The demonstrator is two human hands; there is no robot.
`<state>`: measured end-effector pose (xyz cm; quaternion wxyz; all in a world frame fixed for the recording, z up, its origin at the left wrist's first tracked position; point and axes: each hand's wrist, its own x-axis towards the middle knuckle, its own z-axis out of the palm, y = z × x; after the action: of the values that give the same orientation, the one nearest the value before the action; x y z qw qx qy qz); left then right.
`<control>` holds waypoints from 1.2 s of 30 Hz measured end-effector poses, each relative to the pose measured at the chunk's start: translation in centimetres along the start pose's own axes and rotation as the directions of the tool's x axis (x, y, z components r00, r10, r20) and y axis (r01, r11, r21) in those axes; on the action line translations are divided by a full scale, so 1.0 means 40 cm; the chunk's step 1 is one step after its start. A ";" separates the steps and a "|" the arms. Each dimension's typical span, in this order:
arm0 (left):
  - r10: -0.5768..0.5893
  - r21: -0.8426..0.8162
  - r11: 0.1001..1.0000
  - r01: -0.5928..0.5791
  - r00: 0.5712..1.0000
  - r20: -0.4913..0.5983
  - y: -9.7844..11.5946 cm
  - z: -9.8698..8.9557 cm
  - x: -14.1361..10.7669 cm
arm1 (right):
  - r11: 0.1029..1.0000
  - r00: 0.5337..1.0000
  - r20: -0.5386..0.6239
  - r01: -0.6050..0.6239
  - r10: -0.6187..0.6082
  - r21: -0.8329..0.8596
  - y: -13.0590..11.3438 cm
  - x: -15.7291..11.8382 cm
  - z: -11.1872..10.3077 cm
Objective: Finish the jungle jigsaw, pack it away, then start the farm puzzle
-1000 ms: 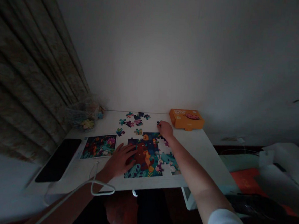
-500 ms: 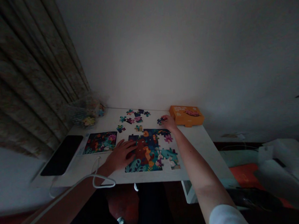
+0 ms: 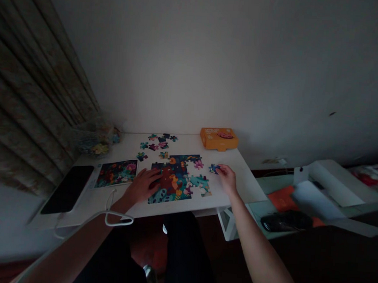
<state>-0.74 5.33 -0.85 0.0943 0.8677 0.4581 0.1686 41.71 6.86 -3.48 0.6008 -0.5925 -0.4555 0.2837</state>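
Note:
A partly joined jigsaw puzzle [image 3: 173, 181] lies on the white table, with a gap in its right part. My left hand [image 3: 143, 185] rests with fingers spread at the puzzle's left edge. Between the thumb and fingers of my right hand [image 3: 227, 178] is a blue puzzle piece [image 3: 214, 168], just right of the joined part. A pink flower piece [image 3: 198, 164] lies by the gap. Several loose puzzle pieces [image 3: 153, 147] are scattered behind the puzzle. Left of my left hand is a printed picture card [image 3: 116, 172] with similar colours.
An orange puzzle box [image 3: 219, 139] stands at the table's back right. A dark-screened tablet or phone [image 3: 68, 189] lies at the left, near a clear plastic bag [image 3: 94, 141]. A white cable [image 3: 109, 213] crosses my left forearm. A lower glass shelf [image 3: 258, 210] holds a dark object [image 3: 286, 221].
My right hand has come back from beside the orange box toward the puzzle's right side, bringing the blue piece. My left hand stays at the puzzle's left edge. The view has shifted right.

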 end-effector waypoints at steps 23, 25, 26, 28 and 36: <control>-0.018 -0.015 1.000 0.018 1.000 -0.018 0.008 -0.005 0.006 | 0.935 0.993 0.095 0.093 -0.064 -0.341 -0.016 -0.002 0.017; -0.020 -0.015 1.000 0.020 1.000 -0.013 0.009 -0.004 0.005 | 0.939 0.993 0.093 0.096 -0.069 -0.330 -0.018 -0.003 0.017; -0.021 -0.015 1.000 0.020 1.000 -0.015 0.009 -0.003 0.005 | 0.942 0.994 0.089 0.092 -0.067 -0.323 -0.019 -0.003 0.017; -0.020 -0.012 1.000 0.020 1.000 -0.024 0.007 -0.001 0.002 | 0.949 0.996 0.076 0.077 -0.057 -0.304 -0.020 -0.002 0.018; -0.028 -0.061 0.998 0.021 0.994 -0.104 0.042 -0.011 0.008 | 0.964 0.989 -0.012 -0.139 0.145 0.226 -0.053 -0.042 0.034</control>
<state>0.54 4.65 0.14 0.0982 0.8488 0.4677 0.2261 39.37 5.70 -1.93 0.6485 -0.5557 -0.3684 0.3673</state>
